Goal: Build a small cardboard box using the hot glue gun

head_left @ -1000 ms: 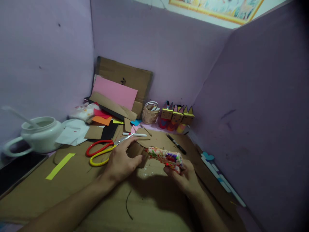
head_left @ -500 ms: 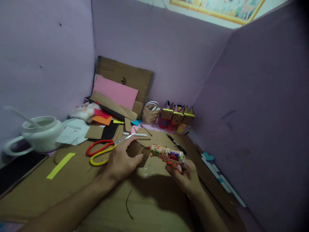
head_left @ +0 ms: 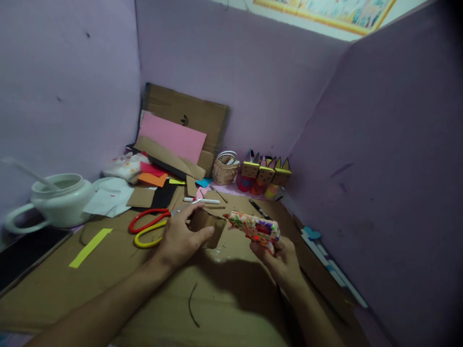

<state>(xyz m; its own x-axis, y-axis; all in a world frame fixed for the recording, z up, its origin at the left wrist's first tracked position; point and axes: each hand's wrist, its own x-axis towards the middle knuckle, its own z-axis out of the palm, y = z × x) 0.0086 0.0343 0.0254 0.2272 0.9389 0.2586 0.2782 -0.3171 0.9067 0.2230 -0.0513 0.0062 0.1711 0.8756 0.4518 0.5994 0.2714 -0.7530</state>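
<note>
Between the thumb and fingers of my left hand [head_left: 184,237] is a small piece of brown cardboard [head_left: 214,230], held above the cardboard-covered table [head_left: 152,299]. My right hand [head_left: 282,262] is wrapped round the handle of a glue gun [head_left: 253,226] with a flowery multicoloured covering and a small red light. Its tip points left, just off the cardboard piece's upper right corner. Scissors [head_left: 148,230] with one red and one yellow handle lie partly behind my left hand.
A white pot [head_left: 63,200] and a dark phone-like slab [head_left: 29,260] are at left. Paper scraps [head_left: 152,180], a small basket [head_left: 224,168] and animal-faced holders [head_left: 265,174] line the back. A black pen [head_left: 257,208] lies beyond the glue gun. A yellow strip [head_left: 90,248] lies left.
The glue gun has moved slightly up and right, away from the cardboard piece. The piece has tilted, so more of its face shows.
</note>
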